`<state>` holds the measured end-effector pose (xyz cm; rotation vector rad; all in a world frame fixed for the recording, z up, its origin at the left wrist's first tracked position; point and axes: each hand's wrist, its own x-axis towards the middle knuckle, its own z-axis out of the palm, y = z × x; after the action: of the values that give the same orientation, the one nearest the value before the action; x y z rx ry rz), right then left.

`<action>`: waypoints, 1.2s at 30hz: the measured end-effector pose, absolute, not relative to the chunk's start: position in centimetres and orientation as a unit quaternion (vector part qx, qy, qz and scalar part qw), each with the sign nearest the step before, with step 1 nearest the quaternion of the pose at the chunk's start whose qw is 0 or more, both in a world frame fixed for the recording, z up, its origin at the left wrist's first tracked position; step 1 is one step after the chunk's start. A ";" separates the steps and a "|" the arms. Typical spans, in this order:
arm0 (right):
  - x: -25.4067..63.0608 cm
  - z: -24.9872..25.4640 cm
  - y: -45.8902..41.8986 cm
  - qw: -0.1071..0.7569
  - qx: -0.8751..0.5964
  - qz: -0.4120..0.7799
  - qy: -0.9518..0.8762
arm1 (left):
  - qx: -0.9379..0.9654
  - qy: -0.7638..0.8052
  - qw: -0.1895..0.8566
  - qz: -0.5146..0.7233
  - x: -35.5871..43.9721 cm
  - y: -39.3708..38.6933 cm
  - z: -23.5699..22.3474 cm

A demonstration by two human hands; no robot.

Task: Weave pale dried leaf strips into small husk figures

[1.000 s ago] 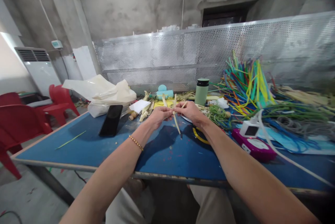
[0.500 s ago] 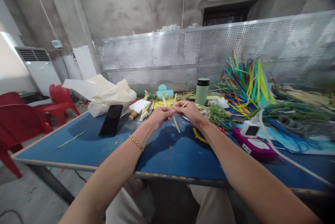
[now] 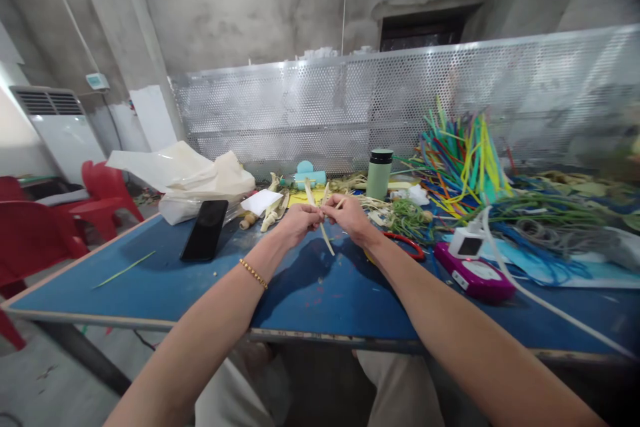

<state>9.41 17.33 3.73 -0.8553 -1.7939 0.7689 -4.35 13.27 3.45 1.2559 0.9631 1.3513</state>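
Both of my hands meet above the middle of the blue table (image 3: 150, 280). My left hand (image 3: 299, 222) and my right hand (image 3: 347, 216) are closed in a pinch on thin pale straw strips (image 3: 326, 238) held between them. One strip hangs down toward the table, others stick up past my fingers. A bead bracelet (image 3: 253, 273) sits on my left wrist.
A black phone (image 3: 205, 230) lies left of my hands, beside a crumpled white bag (image 3: 190, 177). Behind stand a green flask (image 3: 379, 174) and a teal object (image 3: 306, 177). Coloured strips (image 3: 463, 157), green cords, a purple device (image 3: 475, 278) and a white cable lie right. Red chairs (image 3: 30, 234) stand left.
The view has shifted slightly; my hands stay together, still working the straw strips, which hang a little shorter and more tilted than before.
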 end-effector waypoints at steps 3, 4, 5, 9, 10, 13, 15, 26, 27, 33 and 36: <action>9.1 3.7 17.4 0.479 -0.376 0.292 -0.738 | 0.519 0.406 0.500 0.562 -4.4 13.3 3.5; 9.0 3.8 17.4 0.479 -0.382 0.290 -0.736 | 0.518 0.407 0.500 0.562 -4.4 13.3 3.5; 8.9 3.8 17.4 0.479 -0.387 0.288 -0.733 | 0.516 0.407 0.501 0.563 -4.4 13.4 3.5; 8.9 4.1 17.3 0.481 -0.390 0.294 -0.728 | 0.513 0.399 0.512 0.562 -4.5 13.5 3.6; 9.0 4.1 17.4 0.485 -0.388 0.299 -0.725 | 0.510 0.396 0.519 0.561 -4.5 13.5 3.6; 9.3 4.1 17.5 0.509 -0.372 0.314 -0.710 | 0.505 0.379 0.548 0.548 -4.8 13.5 3.7; 9.5 4.2 17.5 0.521 -0.362 0.322 -0.703 | 0.509 0.372 0.563 0.534 -5.1 13.6 3.8; 10.0 4.6 16.9 0.507 -0.324 0.336 -0.725 | 0.546 0.346 0.559 0.520 -5.8 13.6 3.6; 10.0 4.6 16.9 0.503 -0.317 0.339 -0.729 | 0.551 0.342 0.556 0.520 -5.8 13.7 3.6; 10.0 5.0 16.4 0.486 -0.289 0.341 -0.751 | 0.581 0.333 0.538 0.511 -6.2 13.8 3.7; 10.0 5.2 16.1 0.484 -0.287 0.336 -0.755 | 0.591 0.338 0.527 0.508 -6.4 13.7 3.8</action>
<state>9.96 16.07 5.18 -0.6997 -1.8400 0.8193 -6.44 13.68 3.81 1.4137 0.8082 1.2142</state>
